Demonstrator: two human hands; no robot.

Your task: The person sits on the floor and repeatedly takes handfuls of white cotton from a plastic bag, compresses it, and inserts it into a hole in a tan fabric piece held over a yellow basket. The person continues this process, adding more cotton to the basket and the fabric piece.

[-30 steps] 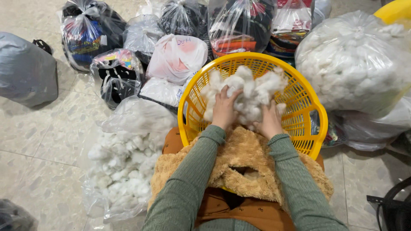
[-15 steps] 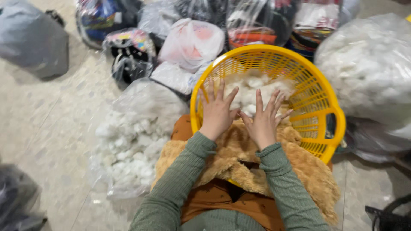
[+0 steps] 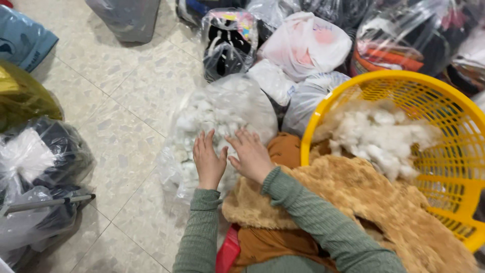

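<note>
Near the middle of the frame, both your hands lie flat on a clear plastic bag of white stuffing [image 3: 217,119] that sits on the tiled floor [image 3: 126,101]. Your left hand [image 3: 208,161] rests on the lower part of the bag, fingers [image 3: 202,144] spread open and pointing up the frame, holding nothing. Your right hand [image 3: 251,155] is just beside it, touching the bag too, with its fingers [image 3: 241,137] open and stretched out, gripping nothing. Both arms wear green ribbed sleeves [image 3: 308,217].

At the right of the frame stands a yellow plastic basket [image 3: 449,167] with holes in its wall. A heap of white fluffy stuffing [image 3: 381,136] lies inside it. A tan furry cloth [image 3: 364,202] hangs over the near rim of the basket and spreads down onto your lap, under your right arm.

Along the top of the frame are many tied bags: a pink and white bag [image 3: 303,43], a clear bag with dark things inside [image 3: 227,43], and a grey bag [image 3: 124,17]. At the left edge sit a blue bag [image 3: 22,43], a yellow-green bag [image 3: 22,98], and a clear bag with dark cloth [image 3: 40,172].
</note>
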